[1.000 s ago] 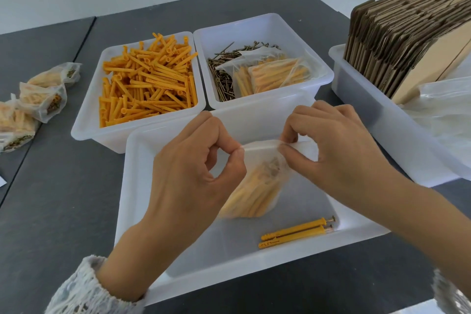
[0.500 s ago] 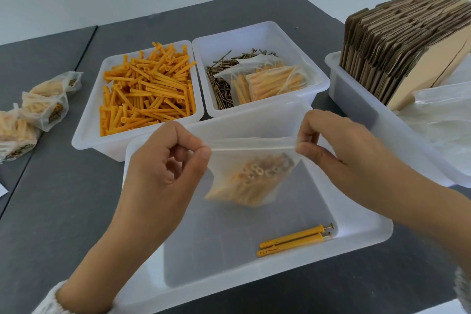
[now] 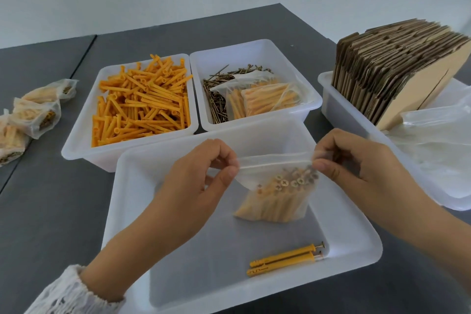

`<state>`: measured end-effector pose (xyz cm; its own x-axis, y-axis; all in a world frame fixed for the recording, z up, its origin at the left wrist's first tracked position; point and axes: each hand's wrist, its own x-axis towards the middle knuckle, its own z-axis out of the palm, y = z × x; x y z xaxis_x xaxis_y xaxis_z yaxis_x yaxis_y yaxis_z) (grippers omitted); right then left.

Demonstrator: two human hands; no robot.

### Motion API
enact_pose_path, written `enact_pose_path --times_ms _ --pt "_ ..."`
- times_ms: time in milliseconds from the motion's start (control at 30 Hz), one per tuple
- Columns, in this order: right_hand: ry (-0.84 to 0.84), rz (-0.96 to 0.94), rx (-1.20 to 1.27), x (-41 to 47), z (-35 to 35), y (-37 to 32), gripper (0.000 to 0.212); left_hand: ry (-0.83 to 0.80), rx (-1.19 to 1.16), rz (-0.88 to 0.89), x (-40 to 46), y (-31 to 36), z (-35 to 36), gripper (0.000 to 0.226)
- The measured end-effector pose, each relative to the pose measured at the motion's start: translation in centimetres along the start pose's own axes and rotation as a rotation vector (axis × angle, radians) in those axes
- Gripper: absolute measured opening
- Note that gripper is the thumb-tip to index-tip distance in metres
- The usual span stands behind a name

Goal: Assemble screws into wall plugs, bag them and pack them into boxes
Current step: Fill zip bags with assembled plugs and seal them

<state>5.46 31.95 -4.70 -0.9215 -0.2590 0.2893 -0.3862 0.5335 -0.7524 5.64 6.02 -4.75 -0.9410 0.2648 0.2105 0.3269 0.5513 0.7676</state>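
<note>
The left hand (image 3: 196, 186) and the right hand (image 3: 356, 168) are holding a clear bag (image 3: 277, 194) above the near tray (image 3: 122, 211), each pinching one end of the bag's top edge between thumb and fingertips, with the other fingers curled in. The bag is hanging between them, filled with orange plugs, screw heads showing at its top; whether its mouth is sealed is hard to tell. Two loose plugs (image 3: 285, 260) with screws in them are lying on the tray floor at 5 o'clock from the bag. A plug bin (image 3: 81, 130) is sitting at 11 o'clock, a screw bin (image 3: 254, 46) at 12 o'clock with two filled bags inside. Folded cartons (image 3: 397, 64) are standing in a bin at 2 o'clock. Finished bags (image 3: 35, 112) are lying at 9 o'clock on the table (image 3: 51, 211).
</note>
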Motion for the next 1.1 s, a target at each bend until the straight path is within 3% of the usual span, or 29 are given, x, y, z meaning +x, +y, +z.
enact_pose_path --times_ms 200,667,900,1100 --pt "0.003 0.008 0.072 -0.3 0.3 0.4 0.016 -0.048 0.007 0.024 0.0 0.4 1.3 0.012" --pt "0.065 0.028 0.125 -1.0 0.8 0.3 0.013 0.073 0.035 0.071 0.2 1.0 2.1 0.01" --pt "0.086 0.019 0.185 -0.6 1.4 0.0 0.011 -0.039 0.099 0.156 0.9 2.6 1.7 0.015" --pt "0.23 0.156 0.303 -0.6 -0.5 0.1 0.025 0.217 -0.181 0.092 6.3 5.1 -1.9 0.014"
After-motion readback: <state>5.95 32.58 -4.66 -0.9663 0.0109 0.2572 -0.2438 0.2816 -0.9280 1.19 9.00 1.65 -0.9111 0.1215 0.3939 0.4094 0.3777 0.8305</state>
